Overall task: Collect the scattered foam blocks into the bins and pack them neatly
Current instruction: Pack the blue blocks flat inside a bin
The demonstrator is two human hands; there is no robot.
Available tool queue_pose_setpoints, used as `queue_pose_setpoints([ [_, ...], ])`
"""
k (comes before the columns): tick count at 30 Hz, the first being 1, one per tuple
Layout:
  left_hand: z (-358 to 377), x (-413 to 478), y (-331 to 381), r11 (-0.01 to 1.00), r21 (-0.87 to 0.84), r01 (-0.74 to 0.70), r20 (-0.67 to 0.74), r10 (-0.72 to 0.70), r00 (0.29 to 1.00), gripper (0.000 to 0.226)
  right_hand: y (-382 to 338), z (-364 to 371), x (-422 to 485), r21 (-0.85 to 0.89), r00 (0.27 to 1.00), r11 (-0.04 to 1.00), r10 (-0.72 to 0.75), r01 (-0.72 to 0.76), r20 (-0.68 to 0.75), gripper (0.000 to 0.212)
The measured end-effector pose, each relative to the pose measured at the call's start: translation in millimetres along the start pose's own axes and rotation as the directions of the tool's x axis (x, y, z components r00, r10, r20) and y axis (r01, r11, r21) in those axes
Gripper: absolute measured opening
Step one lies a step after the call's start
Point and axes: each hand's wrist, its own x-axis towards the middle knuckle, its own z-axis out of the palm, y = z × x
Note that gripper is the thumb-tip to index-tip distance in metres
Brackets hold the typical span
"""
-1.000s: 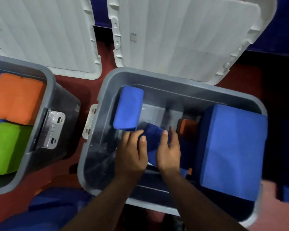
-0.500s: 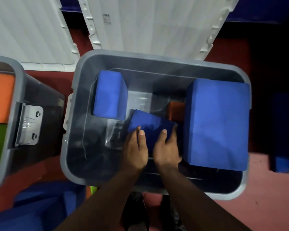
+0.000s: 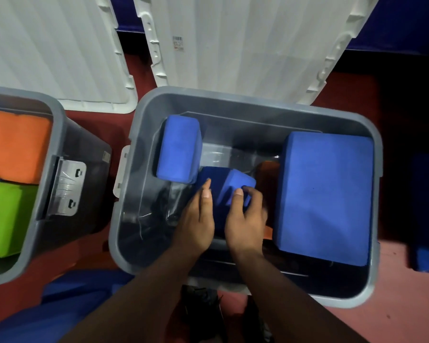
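Note:
Both my hands are inside the grey bin point(image 3: 144, 115) in the middle. Between them is a small blue foam block point(image 3: 227, 188). My left hand point(image 3: 196, 219) lies against its left side with straight fingers. My right hand point(image 3: 245, 219) grips its right end with curled fingers and thumb. A second blue block point(image 3: 178, 147) stands at the bin's back left. A large blue block point(image 3: 325, 194) fills the bin's right side. An orange block point(image 3: 269, 170) shows partly behind it.
A second grey bin point(image 3: 60, 134) on the left holds an orange block point(image 3: 15, 147) and a green block point(image 3: 8, 219). Two white lids point(image 3: 245, 40) lean behind the bins. More blue foam point(image 3: 67, 300) lies on the red floor at bottom left.
The small blue block has turned and tilted between my hands, with a lighter face now up. My right hand's fingers have curled over its end. The camera view has shifted.

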Motion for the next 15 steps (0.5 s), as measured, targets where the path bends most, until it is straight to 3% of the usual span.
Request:
queue_pose_setpoints([
  [2,-3,-2,0,0.998,0.035,-0.045,0.019,0.044,0.999,0.053,-2,2,0,0.025,0.998,0.998,-0.054,0.054,0.013,0.032],
  [6,-11,-11,-5,0.983,0.111,-0.145,-0.019,0.148,0.989,0.075,-5,3,-15,-0.027,0.989,0.991,-0.131,0.133,0.074,0.053],
  [15,-51,-57,-2,0.966,0.194,-0.171,-0.231,0.214,0.949,0.062,-22,11,-61,-0.048,0.938,0.952,-0.288,0.303,0.194,0.060],
])
